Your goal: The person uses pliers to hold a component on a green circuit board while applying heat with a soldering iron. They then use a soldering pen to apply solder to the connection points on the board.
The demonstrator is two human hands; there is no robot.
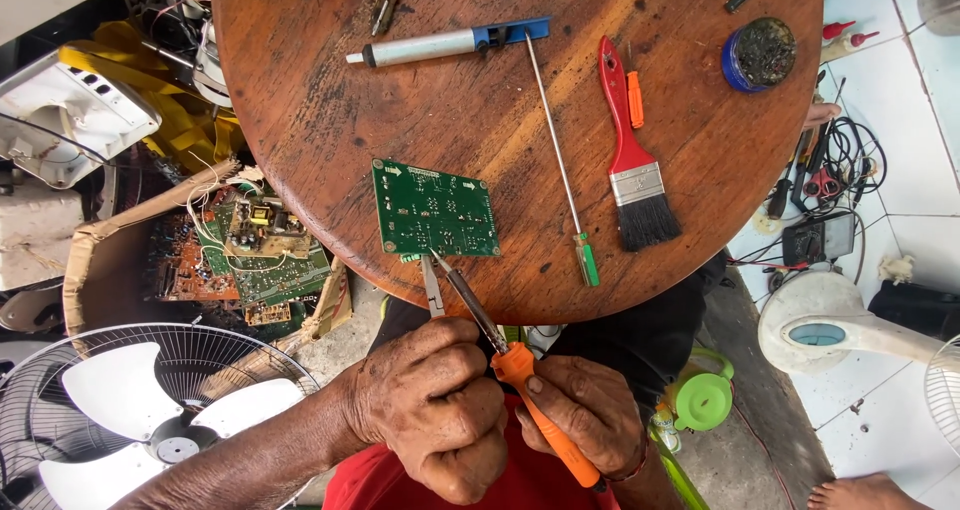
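A green circuit board (436, 210) lies near the front edge of the round wooden table (480, 120). My right hand (583, 408) grips an orange-handled soldering iron (540, 410), whose dark tip reaches the board's near edge. My left hand (435, 405) is closed around a thin metal tool (431, 286), perhaps tweezers, that also points at the board's near edge. Both hands sit just below the table rim, close together.
On the table lie a desoldering pump (440, 44), a long screwdriver (560, 160), a red paintbrush (632, 160) and a small blue tin (760, 55). A cardboard box of circuit boards (240, 260) and a fan (150, 420) stand at the left. Cables, tools and a white fan base (830, 330) are at the right.
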